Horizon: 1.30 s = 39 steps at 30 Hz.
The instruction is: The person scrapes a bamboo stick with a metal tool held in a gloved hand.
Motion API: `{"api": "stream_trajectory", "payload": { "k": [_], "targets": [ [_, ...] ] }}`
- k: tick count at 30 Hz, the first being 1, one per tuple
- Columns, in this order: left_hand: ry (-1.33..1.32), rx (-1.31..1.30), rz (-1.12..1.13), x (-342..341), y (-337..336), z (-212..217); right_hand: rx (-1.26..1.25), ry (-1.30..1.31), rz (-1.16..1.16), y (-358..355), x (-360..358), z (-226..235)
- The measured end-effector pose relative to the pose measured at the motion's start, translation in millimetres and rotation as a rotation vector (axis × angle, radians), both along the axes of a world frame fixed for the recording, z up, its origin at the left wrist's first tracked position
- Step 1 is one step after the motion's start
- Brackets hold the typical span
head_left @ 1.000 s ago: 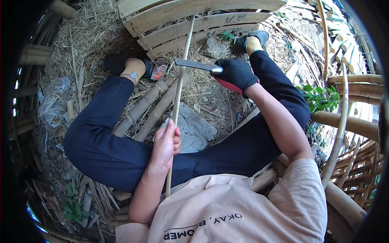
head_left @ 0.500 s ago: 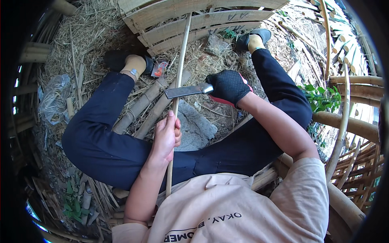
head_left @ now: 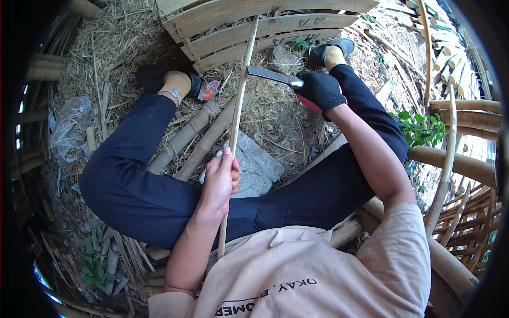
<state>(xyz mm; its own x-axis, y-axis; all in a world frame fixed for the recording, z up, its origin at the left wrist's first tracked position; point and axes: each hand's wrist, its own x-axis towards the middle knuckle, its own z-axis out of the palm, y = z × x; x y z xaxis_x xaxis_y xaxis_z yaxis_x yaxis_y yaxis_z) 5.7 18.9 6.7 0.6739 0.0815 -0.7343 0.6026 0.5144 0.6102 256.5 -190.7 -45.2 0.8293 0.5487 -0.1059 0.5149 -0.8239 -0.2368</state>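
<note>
My bare left hand [head_left: 220, 177] is wrapped round a long, thin bamboo strip [head_left: 241, 98] near its lower part. The strip slants from my shirt up to the wooden crate [head_left: 265, 40]. In a black and red glove, my right hand [head_left: 322, 94] grips the handle of a knife [head_left: 271, 76] with a broad, blunt-ended blade. The blade points left, and its tip lies at the strip's upper half, well beyond my left hand. Below the strip, a grey stone [head_left: 254, 167] rests on the ground between my legs.
Two bamboo poles [head_left: 212, 140] lie by the stone. Straw covers the ground. A clear plastic bag [head_left: 71, 127] lies at the left, and a small red packet [head_left: 208, 90] by my left foot. Bamboo rails [head_left: 466, 164], a leafy plant [head_left: 424, 130] and stacked bamboo [head_left: 450, 63] stand at the right.
My right hand has moved the knife away from me along the strip, up and to the right. The strip's far end has shifted slightly right; my left hand keeps its hold.
</note>
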Motion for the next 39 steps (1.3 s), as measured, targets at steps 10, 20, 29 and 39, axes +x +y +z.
{"api": "stream_trajectory", "payload": {
  "k": [10,20,29,39],
  "targets": [
    [0.029,0.028,0.022,-0.5,2.0,-4.9,0.089,0.231,0.287,46.5,-79.0,26.2],
    [-0.008,0.019,-0.025,-2.5,0.1,-8.5,0.005,0.149,0.129,37.3,-48.2,14.6],
    [0.013,0.011,0.007,-1.8,-1.5,-2.5,0.07,0.129,0.081,27.6,-37.7,15.8],
    [0.02,-0.066,-0.009,-3.3,2.1,-6.7,0.038,0.2,0.307,43.6,-75.4,22.6]
  ]
}}
